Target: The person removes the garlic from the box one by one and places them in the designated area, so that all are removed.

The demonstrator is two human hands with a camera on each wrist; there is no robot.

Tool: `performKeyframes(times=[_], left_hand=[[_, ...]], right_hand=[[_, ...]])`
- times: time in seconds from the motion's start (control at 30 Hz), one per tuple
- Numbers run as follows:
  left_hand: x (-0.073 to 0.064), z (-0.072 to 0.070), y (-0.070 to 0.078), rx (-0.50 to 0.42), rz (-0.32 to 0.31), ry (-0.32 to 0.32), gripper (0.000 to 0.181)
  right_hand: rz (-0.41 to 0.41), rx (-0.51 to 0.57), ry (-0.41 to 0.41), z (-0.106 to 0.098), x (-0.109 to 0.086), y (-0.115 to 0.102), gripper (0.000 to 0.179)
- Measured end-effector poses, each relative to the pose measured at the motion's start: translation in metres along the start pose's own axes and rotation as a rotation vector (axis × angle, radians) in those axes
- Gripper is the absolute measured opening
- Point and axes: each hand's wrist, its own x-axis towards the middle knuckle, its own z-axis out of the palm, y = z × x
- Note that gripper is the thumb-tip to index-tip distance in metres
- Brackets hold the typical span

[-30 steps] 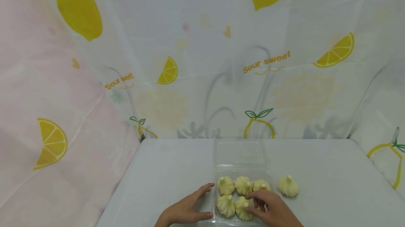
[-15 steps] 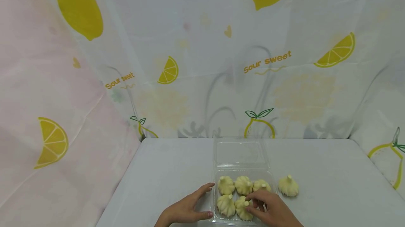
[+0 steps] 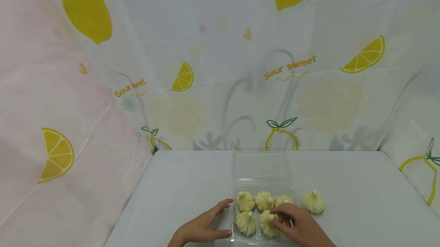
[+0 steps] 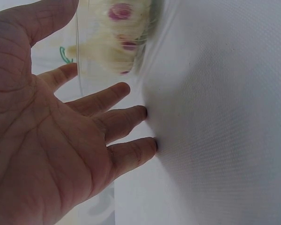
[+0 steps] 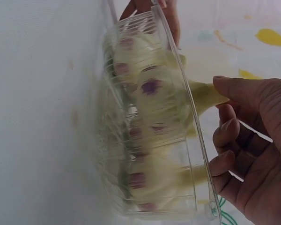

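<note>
A clear plastic clamshell box (image 3: 292,190) lies with its lid back and holds several pale garlic bulbs in two rows. My right hand (image 3: 300,222) pinches the stem of the front-row garlic bulb (image 3: 266,225), which sits inside the box beside another bulb (image 3: 245,224). In the right wrist view, thumb and fingers meet at the stem of this bulb (image 5: 152,96), above the rim. My left hand (image 3: 203,226) is spread along the box's left side, thumb and fingertips right at the wall. The left wrist view shows its fingers stretched out.
One more garlic bulb (image 3: 313,202) stands on the white table just right of the box. The transparent lid (image 3: 260,166) lies toward the back. A lemon-printed curtain (image 3: 220,86) rises behind the table and along both sides.
My right hand has shifted slightly right, and the front-row garlic bulb in its fingers has moved with it, widening the gap to its left neighbour. The left hand stays put.
</note>
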Motion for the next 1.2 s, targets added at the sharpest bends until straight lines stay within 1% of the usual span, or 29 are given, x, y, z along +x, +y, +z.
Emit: performKeyframes(times=[0.13,0.27,0.47,0.63,0.87,0.97,1.03,1.2], left_hand=[[0.000,0.000,0.000,0.001,0.003,0.002,0.079],[0.000,0.001,-0.001,0.004,0.007,0.005,0.079],[0.000,0.000,-0.001,0.002,0.004,0.001,0.079],[0.000,0.001,-0.001,-0.001,-0.002,0.003,0.079],[-0.001,0.001,-0.003,0.010,0.012,0.010,0.079],[-0.001,0.001,-0.003,0.014,0.017,0.011,0.079],[-0.001,0.001,-0.003,0.014,0.013,0.011,0.079],[0.000,0.001,-0.002,0.016,-0.003,0.009,0.079]], right_hand=[[-0.021,-0.014,0.041,-0.004,0.001,-0.002,0.029],[-0.016,-0.032,0.071,-0.010,0.002,-0.005,0.030],[0.039,-0.066,0.104,-0.023,0.003,-0.010,0.031],[0.047,-0.088,0.144,-0.033,0.004,-0.011,0.033],[0.125,-0.137,0.178,-0.047,0.002,-0.014,0.033],[0.134,-0.152,0.199,-0.054,0.002,-0.016,0.035],[0.134,-0.161,0.210,-0.059,0.001,-0.016,0.036],[0.180,-0.183,0.228,-0.070,-0.002,-0.015,0.037]])
